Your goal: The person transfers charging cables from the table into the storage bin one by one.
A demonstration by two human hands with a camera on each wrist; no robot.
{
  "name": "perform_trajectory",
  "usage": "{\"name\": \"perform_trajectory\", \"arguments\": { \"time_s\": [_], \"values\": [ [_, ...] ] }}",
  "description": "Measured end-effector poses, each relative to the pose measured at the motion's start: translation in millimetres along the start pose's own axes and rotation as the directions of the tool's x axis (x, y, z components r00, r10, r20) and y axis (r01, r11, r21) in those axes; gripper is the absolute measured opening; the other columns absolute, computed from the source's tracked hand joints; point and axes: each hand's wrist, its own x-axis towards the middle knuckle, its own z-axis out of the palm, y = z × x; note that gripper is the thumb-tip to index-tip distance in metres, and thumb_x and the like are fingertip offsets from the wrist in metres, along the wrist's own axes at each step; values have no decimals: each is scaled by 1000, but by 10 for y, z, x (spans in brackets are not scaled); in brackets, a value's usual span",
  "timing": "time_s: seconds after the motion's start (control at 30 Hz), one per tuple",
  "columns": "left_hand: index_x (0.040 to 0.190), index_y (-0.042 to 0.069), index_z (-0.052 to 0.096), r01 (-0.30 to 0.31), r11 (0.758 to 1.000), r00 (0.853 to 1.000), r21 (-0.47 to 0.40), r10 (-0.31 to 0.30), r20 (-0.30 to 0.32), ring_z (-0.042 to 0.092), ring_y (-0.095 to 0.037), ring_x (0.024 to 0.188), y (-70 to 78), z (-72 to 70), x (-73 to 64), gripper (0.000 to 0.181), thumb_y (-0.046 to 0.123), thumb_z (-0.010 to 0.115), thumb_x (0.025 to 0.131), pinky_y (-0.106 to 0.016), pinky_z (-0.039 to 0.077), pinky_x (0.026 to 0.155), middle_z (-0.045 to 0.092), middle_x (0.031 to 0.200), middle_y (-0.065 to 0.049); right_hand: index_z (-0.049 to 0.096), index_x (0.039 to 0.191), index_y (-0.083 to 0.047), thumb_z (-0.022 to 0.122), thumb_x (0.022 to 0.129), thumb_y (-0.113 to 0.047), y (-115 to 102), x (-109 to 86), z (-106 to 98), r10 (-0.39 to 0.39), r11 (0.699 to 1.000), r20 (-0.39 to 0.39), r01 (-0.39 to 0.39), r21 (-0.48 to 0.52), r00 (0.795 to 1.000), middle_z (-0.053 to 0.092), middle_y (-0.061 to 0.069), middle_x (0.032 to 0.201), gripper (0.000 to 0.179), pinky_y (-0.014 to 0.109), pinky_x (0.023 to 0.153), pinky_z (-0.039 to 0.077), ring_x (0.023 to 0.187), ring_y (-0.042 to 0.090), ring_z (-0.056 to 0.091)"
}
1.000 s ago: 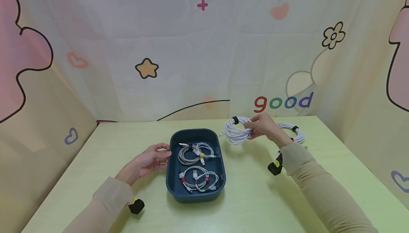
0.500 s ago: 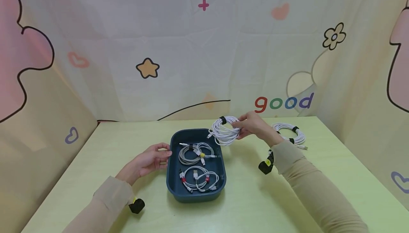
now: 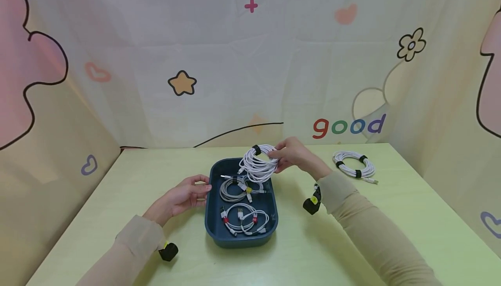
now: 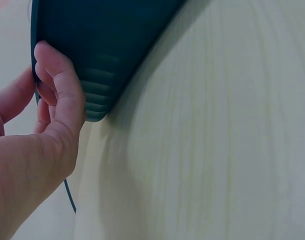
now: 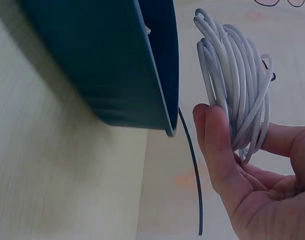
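Observation:
Coiled white cable (image 3: 257,164), bound with a black strap, hangs over the far part of a dark blue bin (image 3: 241,243). My right hand (image 3: 291,154) pinches its right side between thumb and fingers; the right wrist view shows the coil (image 5: 237,82) gripped at its lower end, beside the bin wall. At the bin's left side, my left hand (image 3: 184,196) rests its loosely bent fingers against the rim and outer wall. Inside lie a grey cable coil (image 3: 231,195) with a black strap, a white cable with a yellow tie, and white cables (image 3: 238,225) with red ties.
Another white cable coil (image 3: 354,164) with black straps lies at the table's back right. A printed curtain (image 3: 219,59) stands behind the pale table (image 3: 313,251) and along both sides.
My right hand has carried the white cable coil leftward, from right of the bin to above its far part. My left hand has stayed at the bin's left side.

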Motion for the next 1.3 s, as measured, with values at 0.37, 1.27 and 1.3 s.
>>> {"name": "perform_trajectory", "arguments": {
  "time_s": [0.37, 1.27, 1.3],
  "values": [
    [113, 8, 42, -2, 1000, 1000, -9, 2, 11, 61, -11, 70, -1, 5, -1, 19, 7, 52, 98, -28, 57, 72, 64, 83, 2, 62, 109, 7, 66, 91, -13, -70, 82, 294, -34, 999, 58, 33, 18, 998, 61, 6, 69, 27, 31, 62, 58, 54, 16, 64],
    [111, 8, 42, -15, 1000, 1000, -19, 16, 22, 62, -10, 70, -17, 0, 7, 16, 4, 51, 98, -28, 56, 71, 62, 83, 2, 63, 115, 4, 58, 96, -27, -102, 89, 486, -207, 956, -29, 196, -219, 978, 72, 21, 95, 36, 35, 66, 59, 79, 29, 71],
    [111, 9, 42, -16, 1000, 1000, -18, 17, 20, 61, -10, 70, -17, 2, 6, 16, 5, 51, 98, -28, 56, 71, 62, 83, 2, 63, 114, 4, 58, 96, -25, -101, 76, 452, -230, 949, -53, 212, -233, 972, 72, 22, 96, 35, 36, 66, 59, 80, 30, 70]
  ]
}}
